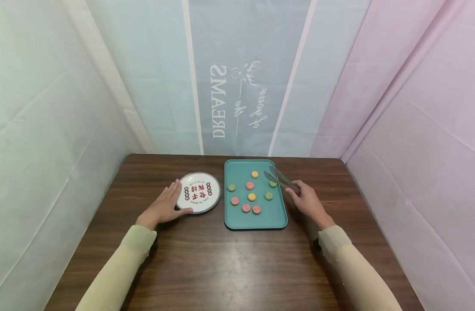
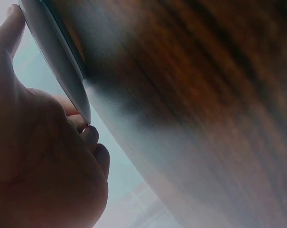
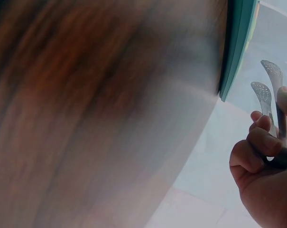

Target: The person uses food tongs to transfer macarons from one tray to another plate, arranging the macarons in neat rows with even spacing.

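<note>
My left hand point(image 1: 164, 206) lies at the left side of a round white plate point(image 1: 209, 185) with red and green lettering. Its fingers stretch along the rim and the thumb touches the near edge; the left wrist view shows the plate's edge point(image 2: 62, 66) from low down, against the hand. My right hand point(image 1: 308, 201) grips metal tongs point(image 1: 282, 178), whose perforated ends point(image 3: 263, 92) stand apart. Those ends reach over the right side of a teal tray point(image 1: 237, 220), close above a green macaron point(image 1: 273, 184). More macarons in pink point(image 1: 249, 185), yellow point(image 1: 251, 197) and green point(image 1: 268, 196) lie spread across the tray.
Plate and tray stand side by side near the far edge of a dark wooden table point(image 1: 237, 268). Behind the table hangs a blue-grey curtain point(image 1: 245, 39) with white print. Pale cloth walls point(image 1: 47, 129) close off both sides.
</note>
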`<state>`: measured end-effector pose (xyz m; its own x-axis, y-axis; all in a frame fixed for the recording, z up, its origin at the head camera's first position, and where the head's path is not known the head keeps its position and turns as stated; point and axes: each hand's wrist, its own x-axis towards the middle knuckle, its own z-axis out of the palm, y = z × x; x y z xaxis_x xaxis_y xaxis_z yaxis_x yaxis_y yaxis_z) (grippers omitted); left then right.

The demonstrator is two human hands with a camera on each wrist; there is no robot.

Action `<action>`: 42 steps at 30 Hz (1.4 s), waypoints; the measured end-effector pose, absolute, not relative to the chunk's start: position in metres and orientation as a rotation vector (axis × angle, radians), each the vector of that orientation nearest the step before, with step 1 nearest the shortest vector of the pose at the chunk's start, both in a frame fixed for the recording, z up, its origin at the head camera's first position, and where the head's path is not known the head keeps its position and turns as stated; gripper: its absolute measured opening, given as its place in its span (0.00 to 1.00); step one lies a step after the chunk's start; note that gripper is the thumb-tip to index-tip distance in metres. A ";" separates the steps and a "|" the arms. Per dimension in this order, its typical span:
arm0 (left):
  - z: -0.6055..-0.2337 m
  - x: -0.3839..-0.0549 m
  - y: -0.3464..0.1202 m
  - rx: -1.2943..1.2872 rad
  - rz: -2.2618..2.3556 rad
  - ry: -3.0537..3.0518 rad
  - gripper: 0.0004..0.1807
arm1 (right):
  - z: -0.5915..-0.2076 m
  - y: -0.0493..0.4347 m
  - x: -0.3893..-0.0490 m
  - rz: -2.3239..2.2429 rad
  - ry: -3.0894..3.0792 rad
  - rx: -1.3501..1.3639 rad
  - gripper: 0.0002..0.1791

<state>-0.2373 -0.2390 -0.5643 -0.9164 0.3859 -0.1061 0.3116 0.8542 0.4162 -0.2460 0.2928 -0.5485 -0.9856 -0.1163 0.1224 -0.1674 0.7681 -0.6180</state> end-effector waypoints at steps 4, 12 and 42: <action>-0.565 -0.237 -0.239 0.547 0.606 2.851 0.66 | -0.551 0.291 -0.249 1.022 -2.862 0.256 0.23; -0.565 -0.236 -0.237 0.542 0.573 2.859 0.66 | -0.554 0.286 -0.252 1.067 -2.856 0.257 0.25; -0.574 -0.236 -0.238 0.551 0.585 2.875 0.66 | -0.566 0.267 -0.271 1.053 -2.857 0.342 0.27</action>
